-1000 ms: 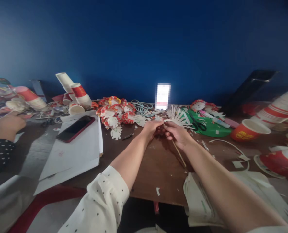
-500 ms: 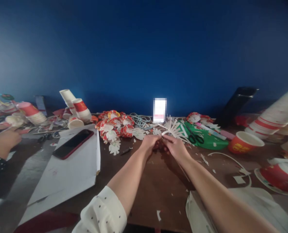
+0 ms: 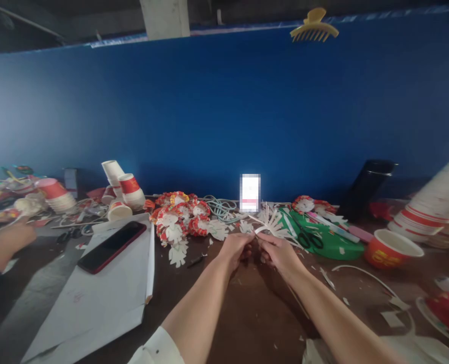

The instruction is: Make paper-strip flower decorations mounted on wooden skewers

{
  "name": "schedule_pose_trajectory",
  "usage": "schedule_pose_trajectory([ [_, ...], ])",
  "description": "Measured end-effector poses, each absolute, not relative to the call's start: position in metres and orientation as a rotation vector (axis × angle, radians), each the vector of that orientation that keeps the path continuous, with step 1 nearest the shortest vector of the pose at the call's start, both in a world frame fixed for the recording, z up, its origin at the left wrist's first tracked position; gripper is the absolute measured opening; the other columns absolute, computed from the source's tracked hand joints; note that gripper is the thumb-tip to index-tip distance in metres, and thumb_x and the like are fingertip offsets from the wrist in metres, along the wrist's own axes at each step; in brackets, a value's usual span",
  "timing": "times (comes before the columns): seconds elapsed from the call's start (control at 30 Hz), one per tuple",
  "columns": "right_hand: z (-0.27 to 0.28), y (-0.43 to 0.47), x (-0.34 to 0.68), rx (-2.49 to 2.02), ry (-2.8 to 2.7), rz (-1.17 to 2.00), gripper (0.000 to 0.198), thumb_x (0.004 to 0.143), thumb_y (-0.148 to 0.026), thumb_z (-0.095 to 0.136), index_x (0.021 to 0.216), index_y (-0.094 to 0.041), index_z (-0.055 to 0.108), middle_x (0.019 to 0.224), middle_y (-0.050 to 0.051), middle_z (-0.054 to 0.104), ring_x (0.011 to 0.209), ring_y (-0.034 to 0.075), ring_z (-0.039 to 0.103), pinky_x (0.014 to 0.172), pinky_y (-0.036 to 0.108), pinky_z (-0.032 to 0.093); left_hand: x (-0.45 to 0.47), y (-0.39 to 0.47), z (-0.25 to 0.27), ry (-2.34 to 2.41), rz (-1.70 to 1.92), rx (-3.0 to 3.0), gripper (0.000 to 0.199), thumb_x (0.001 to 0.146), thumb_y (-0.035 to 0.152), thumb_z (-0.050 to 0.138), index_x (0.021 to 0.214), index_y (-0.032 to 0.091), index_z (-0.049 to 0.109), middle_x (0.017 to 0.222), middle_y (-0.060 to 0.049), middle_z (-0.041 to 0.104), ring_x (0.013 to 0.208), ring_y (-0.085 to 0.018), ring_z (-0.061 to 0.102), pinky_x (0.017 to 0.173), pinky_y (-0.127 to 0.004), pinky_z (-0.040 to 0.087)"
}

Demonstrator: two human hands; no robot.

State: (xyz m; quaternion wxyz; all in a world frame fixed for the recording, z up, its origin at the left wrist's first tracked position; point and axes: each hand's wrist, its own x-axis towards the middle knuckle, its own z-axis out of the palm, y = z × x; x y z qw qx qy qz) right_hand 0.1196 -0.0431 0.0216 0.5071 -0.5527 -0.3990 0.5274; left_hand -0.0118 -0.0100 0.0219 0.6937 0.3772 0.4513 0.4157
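Above the dark brown bench (image 3: 247,316), I see the right hand (image 3: 279,251) apparently pinching the fringed white paper piece (image 3: 275,222) near its base, probably so the strips fan out free. The left hand (image 3: 237,248) meets it, fingers curled in; I can't tell what they grip. The black-handled scissors (image 3: 310,239) lie beyond on the flat green sheet (image 3: 343,248), presumably kept within easy reach.
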Motion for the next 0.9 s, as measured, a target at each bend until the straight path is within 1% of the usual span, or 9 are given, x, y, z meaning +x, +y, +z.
schedule_pose_trajectory([
  [0.13,0.024,-0.044,0.12,-1.36,-0.915,1.246,0.058,0.066,-0.036,0.072,0.118,-0.01,0.073,0.048,-0.006,0.046,0.04,0.008,0.035,0.04,0.022,0.021,-0.011,-0.007,0.018,0.959,0.928,0.861,0.053,0.052,0.054,0.091,0.073,0.011,0.068,0.064,-0.001,0.058,0.055,-0.007,0.048,0.054,-0.021,0.038],
  [0.27,0.03,-0.046,0.122,-1.352,-0.87,1.235,0.054,0.066,-0.03,0.073,0.116,-0.011,0.074,0.055,-0.003,0.052,0.042,0.008,0.037,0.04,0.021,0.021,-0.011,-0.006,0.016,0.893,0.898,0.905,0.053,0.056,0.057,0.088,0.074,0.011,0.069,0.068,-0.003,0.062,0.059,-0.009,0.053,0.055,-0.021,0.04],
  [0.47,0.035,-0.051,0.124,-1.35,-0.861,1.244,0.045,0.066,-0.029,0.075,0.107,-0.013,0.077,0.06,-0.001,0.055,0.046,0.007,0.039,0.039,0.019,0.021,-0.012,-0.006,0.018,0.878,0.894,0.9,0.043,0.062,0.048,0.088,0.069,0.012,0.068,0.065,-0.003,0.06,0.06,-0.008,0.051,0.055,-0.02,0.04],
  [0.73,0.031,-0.048,0.124,-1.352,-0.904,1.229,0.05,0.066,-0.034,0.075,0.111,-0.014,0.076,0.061,-0.001,0.055,0.046,0.008,0.039,0.04,0.02,0.021,-0.01,-0.003,0.016,0.931,0.924,0.82,0.037,0.06,0.04,0.091,0.073,0.011,0.071,0.063,-0.001,0.059,0.057,-0.008,0.051,0.054,-0.021,0.041],
  [0.8,0.033,-0.049,0.124,-1.393,-0.97,1.193,0.048,0.069,-0.035,0.071,0.112,-0.014,0.076,0.061,-0.001,0.056,0.045,0.009,0.041,0.04,0.021,0.023,-0.009,-0.003,0.016,0.935,0.922,0.811,0.036,0.061,0.039,0.091,0.073,0.011,0.07,0.065,-0.002,0.061,0.056,-0.007,0.052,0.054,-0.021,0.042],
  [0.9,0.037,-0.052,0.125,-1.499,-1.158,1.049,0.045,0.075,-0.035,0.063,0.113,-0.015,0.077,0.057,-0.001,0.058,0.044,0.012,0.044,0.042,0.024,0.032,-0.009,-0.003,0.016,0.927,0.913,0.812,0.035,0.063,0.037,0.09,0.073,0.01,0.07,0.068,-0.004,0.064,0.057,-0.008,0.054,0.055,-0.021,0.042],
])
